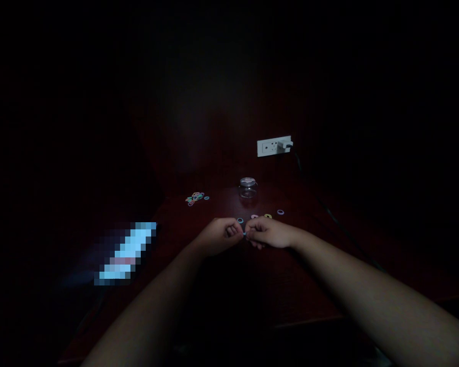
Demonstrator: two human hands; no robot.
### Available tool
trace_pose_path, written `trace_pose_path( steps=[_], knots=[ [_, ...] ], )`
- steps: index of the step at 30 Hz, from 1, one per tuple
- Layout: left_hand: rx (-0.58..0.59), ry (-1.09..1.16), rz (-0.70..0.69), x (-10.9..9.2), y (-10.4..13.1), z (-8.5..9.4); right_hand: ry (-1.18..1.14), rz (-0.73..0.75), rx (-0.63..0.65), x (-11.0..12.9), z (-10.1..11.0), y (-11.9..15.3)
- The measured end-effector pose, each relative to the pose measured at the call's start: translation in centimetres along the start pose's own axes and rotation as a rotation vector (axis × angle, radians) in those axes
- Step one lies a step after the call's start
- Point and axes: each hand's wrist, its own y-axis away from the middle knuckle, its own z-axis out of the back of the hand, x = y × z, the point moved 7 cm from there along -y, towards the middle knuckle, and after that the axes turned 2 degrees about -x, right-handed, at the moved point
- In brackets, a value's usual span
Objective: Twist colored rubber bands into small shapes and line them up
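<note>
Head view, band in hand: a small light-blue band [244, 234] is held above or at the bench [229, 285], in front of the row of rings; whether the wood is touched cannot be told.
Band weight: very light, it is judged; hardly any effort should be needed to carry it.
Band stiffness: probably soft and springy, like a hair tie; it may be stretched without harm, though it could snap away if one side is let go.
Band surface: likely not slippery, but so little of it is offered that it could be lost between the fingers.
Holding place: best taken at two opposite edges, by thumb and fingertip, with the middle left free.
Left grip: the left hand [222, 235] is pinched on the band's near-left end.
Right grip: the right hand [270, 232] is pinched on its other end, lower fingers curled beneath.
Band looks: pale blue, thin; only a short piece is shown between the fingertips, so its full shape is hidden.
Loose rings: behind the hands, a blue ring [240, 223], a pink ring [254, 216], a yellow ring [268, 215] and a purple ring [280, 213] are spread in a row.
Clear jar: a lidded jar [248, 189] is stood farther back, a multicoloured pile [195, 198] being heaped to its left.
</note>
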Motion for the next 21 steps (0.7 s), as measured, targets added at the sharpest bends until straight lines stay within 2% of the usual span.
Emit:
trace_pose_path(
  steps=[7,10,21],
  knots=[
    [-0.104,0.004,0.002,0.5,-0.2,0.6,0.009,0.149,-0.164,1.4,1.0,0.2],
    [-0.131,0.013,-0.015,0.5,-0.2,0.8,0.012,0.167,-0.207,1.5,1.4,0.2],
    [-0.146,0.056,-0.036,-0.1,-0.1,0.7,0.0,0.14,-0.231,1.5,1.6,0.3]
  ],
)
